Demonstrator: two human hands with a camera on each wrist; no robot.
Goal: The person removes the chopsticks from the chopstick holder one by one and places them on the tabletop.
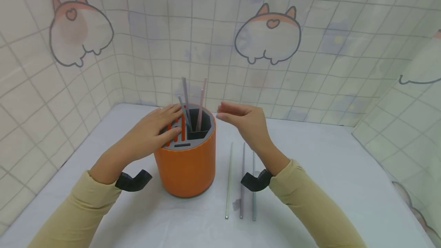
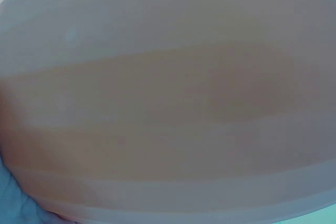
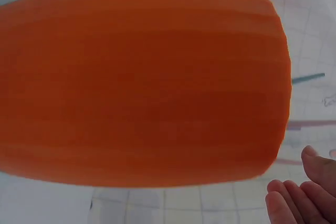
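Across the head frame's lower half spread a white table top (image 1: 186, 221). Left of ctr. stood an orange cylindrical, hard-looking holder (image 1: 187, 167), upright, prob. stiff plastic, lightish, a bit slick; best gripped w/ palms round the wall, below the rim. Over its grey slotted insert (image 1: 194, 142) lay the left hand (image 1: 151, 130), fingers relaxed, not clenched. Right hand (image 1: 250, 122), mid-frame, was just right of the rim, loosely cupped, nothing held. Lower ctr.-right, three slim straight rods lay on the table: pale green (image 1: 229, 186), purple (image 1: 242, 204), blue-grey (image 1: 254, 204); prob. light, rigid, slippery, best pinched mid-length. Similar rods, incl. pink ones (image 1: 201, 108), leaned in the holder's open compartment; for those, pinch the tops.
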